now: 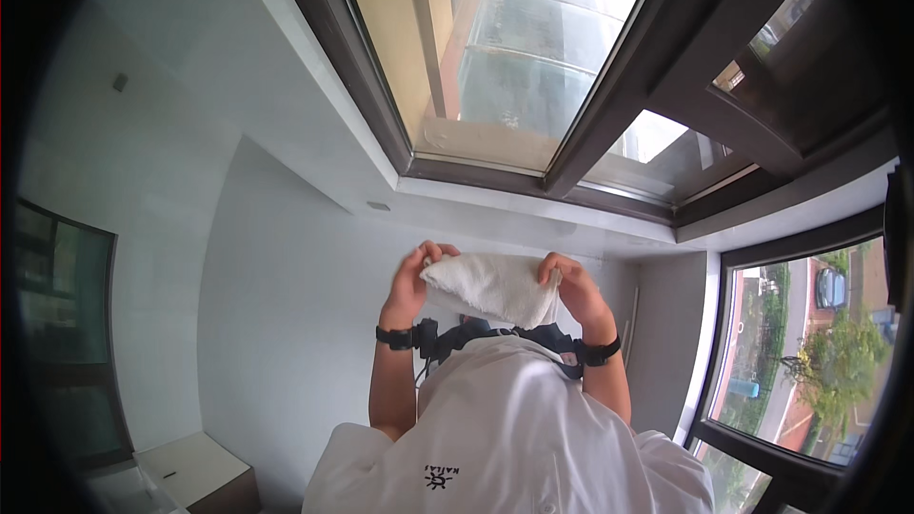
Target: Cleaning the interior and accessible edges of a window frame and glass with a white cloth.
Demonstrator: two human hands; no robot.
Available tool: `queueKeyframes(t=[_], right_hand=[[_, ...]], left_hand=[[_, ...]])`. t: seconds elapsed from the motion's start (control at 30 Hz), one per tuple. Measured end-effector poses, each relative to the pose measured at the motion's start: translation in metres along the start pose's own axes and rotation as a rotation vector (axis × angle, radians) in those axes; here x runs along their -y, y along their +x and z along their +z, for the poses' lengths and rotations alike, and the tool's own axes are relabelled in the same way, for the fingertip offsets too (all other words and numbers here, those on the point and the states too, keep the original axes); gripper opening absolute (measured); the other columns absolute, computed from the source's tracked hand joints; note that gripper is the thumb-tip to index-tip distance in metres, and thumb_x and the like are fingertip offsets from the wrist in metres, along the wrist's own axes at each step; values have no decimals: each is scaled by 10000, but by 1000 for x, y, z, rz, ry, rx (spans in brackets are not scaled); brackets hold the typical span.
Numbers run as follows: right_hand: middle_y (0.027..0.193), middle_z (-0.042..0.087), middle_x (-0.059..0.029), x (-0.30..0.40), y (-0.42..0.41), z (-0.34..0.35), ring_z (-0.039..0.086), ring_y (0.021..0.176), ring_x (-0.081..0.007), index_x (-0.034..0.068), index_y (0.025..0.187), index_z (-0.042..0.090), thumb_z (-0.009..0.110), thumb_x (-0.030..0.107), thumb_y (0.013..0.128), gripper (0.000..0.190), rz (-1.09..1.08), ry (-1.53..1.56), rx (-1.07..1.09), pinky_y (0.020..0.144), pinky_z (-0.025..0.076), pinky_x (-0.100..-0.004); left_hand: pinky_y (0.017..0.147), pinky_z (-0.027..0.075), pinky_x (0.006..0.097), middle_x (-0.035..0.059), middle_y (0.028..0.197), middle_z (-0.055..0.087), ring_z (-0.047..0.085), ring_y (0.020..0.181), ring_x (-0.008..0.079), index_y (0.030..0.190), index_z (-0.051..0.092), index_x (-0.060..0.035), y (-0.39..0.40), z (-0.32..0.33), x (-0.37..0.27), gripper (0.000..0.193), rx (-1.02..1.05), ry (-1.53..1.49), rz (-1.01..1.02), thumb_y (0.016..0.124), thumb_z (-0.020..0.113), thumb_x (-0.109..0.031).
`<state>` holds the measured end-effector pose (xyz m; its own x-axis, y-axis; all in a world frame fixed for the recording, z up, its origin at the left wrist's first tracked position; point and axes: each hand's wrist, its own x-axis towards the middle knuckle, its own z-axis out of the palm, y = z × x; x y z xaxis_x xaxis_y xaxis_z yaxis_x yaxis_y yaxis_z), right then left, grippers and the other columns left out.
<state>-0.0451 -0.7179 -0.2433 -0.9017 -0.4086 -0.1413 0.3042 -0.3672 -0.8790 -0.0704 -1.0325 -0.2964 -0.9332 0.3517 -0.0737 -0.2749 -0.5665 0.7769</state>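
Observation:
A folded white terry cloth (493,287) is stretched between my two hands in front of my chest. My left hand (410,284) grips its left end, fingers curled over the upper corner. At the opposite end my right hand (575,287) pinches the upper right corner with bent fingers. The lower edge of the cloth hangs loosely and looks fuzzy. Each wrist wears a black strap, and a small black device sits beside the left one. The palms and thumbs are partly hidden.
Ahead stands a large window with a dark frame (478,175), above a pale sill (457,196). Another dark-framed window (714,343) is at the right. A white-topped cabinet (193,467) stands at the lower left, near a glass pane (78,300) in the pale wall.

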Motion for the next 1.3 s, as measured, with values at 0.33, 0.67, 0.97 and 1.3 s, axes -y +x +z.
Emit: queueKeyframes(t=[0.33, 0.67, 0.97, 1.3], right_hand=[[1307, 631, -110, 10, -4, 29, 601, 1212, -209, 94, 1582, 365, 701, -13, 866, 799, 23, -102, -308, 1040, 455, -339], [1331, 608, -115, -11, -23, 8, 590, 1216, -203, 10, 1565, 323, 657, 22, 955, 696, 70, 65, -442, 1047, 455, -328], [1268, 649, -104, -18, -36, -31, 664, 1124, -200, -25, 1450, 457, 708, 138, 959, 574, 354, -80, -447, 952, 552, -339], [1208, 682, -121, -70, -8, -102, 688, 1089, -252, -9, 1311, 584, 701, 118, 925, 422, 412, 371, -634, 962, 564, -383]], left_hand=[[1064, 435, 325, 145, 1374, 534, 557, 1207, 211, 1578, 267, -145, -15, 23, -8, 855, -180, 314, -90, 843, 689, -31], [1090, 430, 344, 100, 1379, 534, 548, 1268, 212, 1589, 300, -77, 2, 22, 25, 862, -109, 255, -248, 847, 738, -44], [976, 534, 337, 55, 1269, 651, 649, 1156, 186, 1427, 519, -65, 59, 40, 42, 541, -54, 288, -354, 923, 687, -162], [904, 570, 443, 63, 1263, 662, 654, 1152, 218, 1377, 573, -95, 100, 34, 103, 497, -125, 196, -685, 916, 687, -242]])
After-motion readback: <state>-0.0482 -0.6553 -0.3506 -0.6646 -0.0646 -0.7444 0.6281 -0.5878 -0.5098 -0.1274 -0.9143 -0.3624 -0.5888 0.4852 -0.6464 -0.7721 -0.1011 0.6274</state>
